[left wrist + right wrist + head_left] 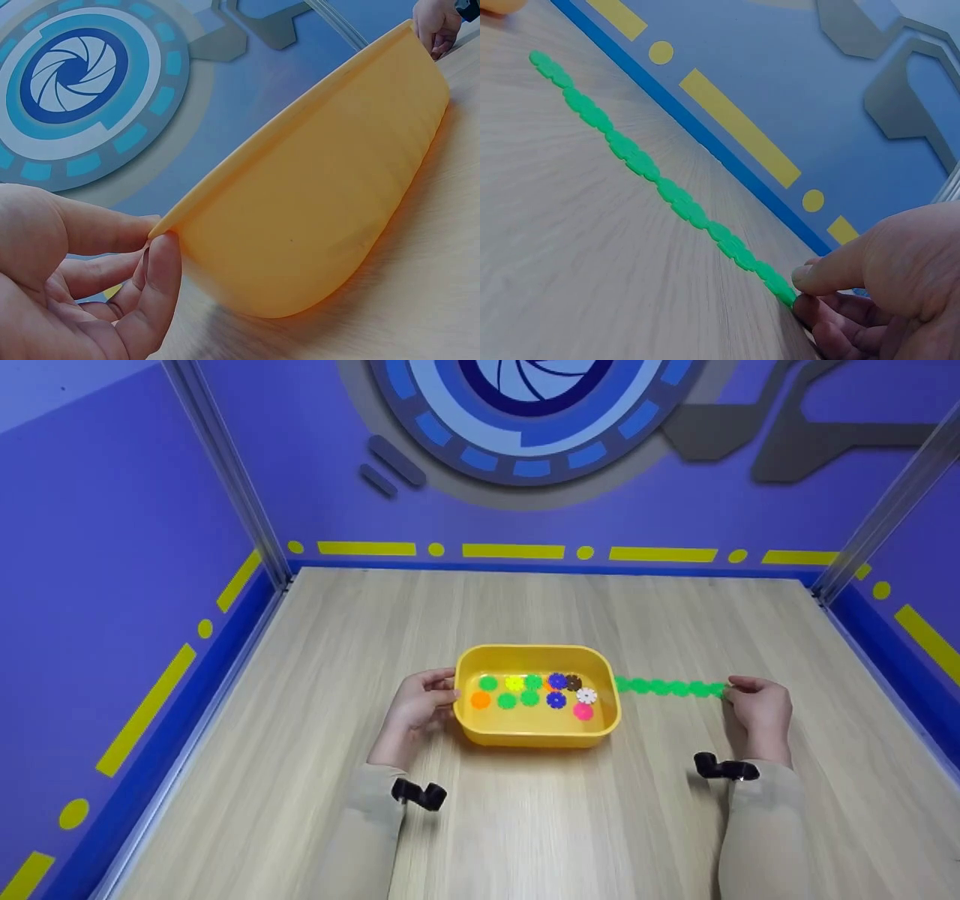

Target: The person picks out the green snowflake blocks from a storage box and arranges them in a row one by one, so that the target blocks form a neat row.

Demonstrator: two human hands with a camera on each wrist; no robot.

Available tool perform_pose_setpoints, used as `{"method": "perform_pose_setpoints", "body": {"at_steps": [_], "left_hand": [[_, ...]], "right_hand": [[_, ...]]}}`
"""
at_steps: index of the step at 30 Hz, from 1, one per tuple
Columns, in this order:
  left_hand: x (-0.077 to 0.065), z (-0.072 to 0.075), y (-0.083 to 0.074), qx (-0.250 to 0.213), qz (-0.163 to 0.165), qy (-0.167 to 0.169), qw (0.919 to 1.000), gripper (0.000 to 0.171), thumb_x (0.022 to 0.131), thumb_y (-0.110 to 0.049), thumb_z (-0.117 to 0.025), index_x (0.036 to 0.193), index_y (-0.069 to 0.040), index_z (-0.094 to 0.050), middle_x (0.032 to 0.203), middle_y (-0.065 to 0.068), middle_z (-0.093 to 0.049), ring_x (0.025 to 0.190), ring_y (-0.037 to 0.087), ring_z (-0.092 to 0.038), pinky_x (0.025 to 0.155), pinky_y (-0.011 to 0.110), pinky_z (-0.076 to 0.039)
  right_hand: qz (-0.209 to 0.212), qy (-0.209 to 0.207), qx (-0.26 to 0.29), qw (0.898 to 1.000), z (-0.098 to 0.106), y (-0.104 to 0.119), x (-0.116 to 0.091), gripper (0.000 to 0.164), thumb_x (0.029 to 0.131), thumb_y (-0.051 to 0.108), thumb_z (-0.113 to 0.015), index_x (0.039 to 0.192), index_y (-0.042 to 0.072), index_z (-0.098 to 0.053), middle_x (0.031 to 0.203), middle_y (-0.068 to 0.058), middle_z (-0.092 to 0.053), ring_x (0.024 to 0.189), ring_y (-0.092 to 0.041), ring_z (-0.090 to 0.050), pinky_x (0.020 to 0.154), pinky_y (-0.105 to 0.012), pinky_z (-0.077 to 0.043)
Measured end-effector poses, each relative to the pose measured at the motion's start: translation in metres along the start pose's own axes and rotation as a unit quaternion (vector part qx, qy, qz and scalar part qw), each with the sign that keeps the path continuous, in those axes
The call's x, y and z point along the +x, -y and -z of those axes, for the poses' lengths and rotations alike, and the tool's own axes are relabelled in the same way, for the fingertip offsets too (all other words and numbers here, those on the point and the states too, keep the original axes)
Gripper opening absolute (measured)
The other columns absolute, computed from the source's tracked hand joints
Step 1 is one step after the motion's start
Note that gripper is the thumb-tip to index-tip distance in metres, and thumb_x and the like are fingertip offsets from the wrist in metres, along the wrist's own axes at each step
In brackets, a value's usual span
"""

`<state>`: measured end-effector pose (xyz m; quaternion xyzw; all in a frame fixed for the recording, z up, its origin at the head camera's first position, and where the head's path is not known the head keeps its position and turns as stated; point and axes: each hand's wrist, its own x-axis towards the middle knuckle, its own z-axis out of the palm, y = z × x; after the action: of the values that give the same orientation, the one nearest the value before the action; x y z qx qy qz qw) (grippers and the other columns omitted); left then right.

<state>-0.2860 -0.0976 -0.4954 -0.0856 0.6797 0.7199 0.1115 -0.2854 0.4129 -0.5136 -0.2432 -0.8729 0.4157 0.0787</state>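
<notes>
A yellow plastic tub (536, 741) stands on the table, with several flower-shaped discs in green, orange, yellow, blue, brown, white and pink on its floor. My left hand (415, 703) pinches the tub's left rim between thumb and fingers, as the left wrist view shows close up (82, 277). Right of the tub stretches a straight chain of linked green flower discs (679, 201). Its far right end is pinched by my right hand (759, 706), thumb on top and fingers below. In the head view the chain's left end comes up to the tub's right side.
A pale wood-grain table (570, 825) lies beneath everything. Blue printed panels (315, 502) close it in at the back and both sides, with metal posts (232, 480) at the corners. Each wrist wears a black camera mount (418, 795).
</notes>
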Motion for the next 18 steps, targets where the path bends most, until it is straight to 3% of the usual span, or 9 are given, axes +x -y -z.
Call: {"method": "perform_pose_setpoints", "body": {"at_steps": [3,6,10,18], "left_hand": [[0.000,0.000,0.000,0.001,-0.001,-0.001,1.0000,0.047,0.090,0.007,-0.069,0.137,0.000,-0.063,0.103,0.006,-0.063,0.075,0.014,-0.062,0.068,0.029,-0.058],[0.000,0.001,0.000,0.004,-0.005,0.000,1.0000,0.047,0.090,0.007,-0.069,0.137,0.001,-0.063,0.105,0.008,-0.064,0.075,0.014,-0.063,0.068,0.029,-0.059],[0.001,0.001,0.001,0.001,-0.008,0.006,1.0000,0.048,0.090,0.008,-0.069,0.137,0.002,-0.062,0.106,0.010,-0.064,0.074,0.013,-0.062,0.067,0.028,-0.058],[0.002,0.001,0.002,0.007,-0.012,0.004,0.9999,0.047,0.090,0.007,-0.068,0.137,0.003,-0.062,0.102,0.007,-0.064,0.073,0.012,-0.062,0.066,0.027,-0.058]], "right_hand": [[-0.001,-0.001,0.010,1.000,0.002,0.003,-0.001,0.041,0.096,0.015,-0.064,0.134,-0.001,-0.066,0.090,0.004,-0.072,0.092,-0.012,-0.065,0.072,-0.015,-0.045],[-0.005,0.014,0.042,0.999,0.003,0.008,-0.003,0.043,0.098,0.015,-0.062,0.137,-0.001,-0.063,0.082,0.019,-0.061,0.073,0.002,-0.058,0.062,-0.015,-0.049],[0.000,0.025,0.078,0.997,0.004,0.014,-0.006,0.044,0.098,0.014,-0.062,0.139,-0.001,-0.061,0.083,0.021,-0.059,0.075,0.003,-0.057,0.065,-0.013,-0.050],[0.030,0.024,0.054,0.998,0.003,0.022,-0.007,0.042,0.100,0.018,-0.064,0.138,0.001,-0.063,0.087,0.022,-0.062,0.077,0.012,-0.053,0.072,-0.009,-0.046]]}}
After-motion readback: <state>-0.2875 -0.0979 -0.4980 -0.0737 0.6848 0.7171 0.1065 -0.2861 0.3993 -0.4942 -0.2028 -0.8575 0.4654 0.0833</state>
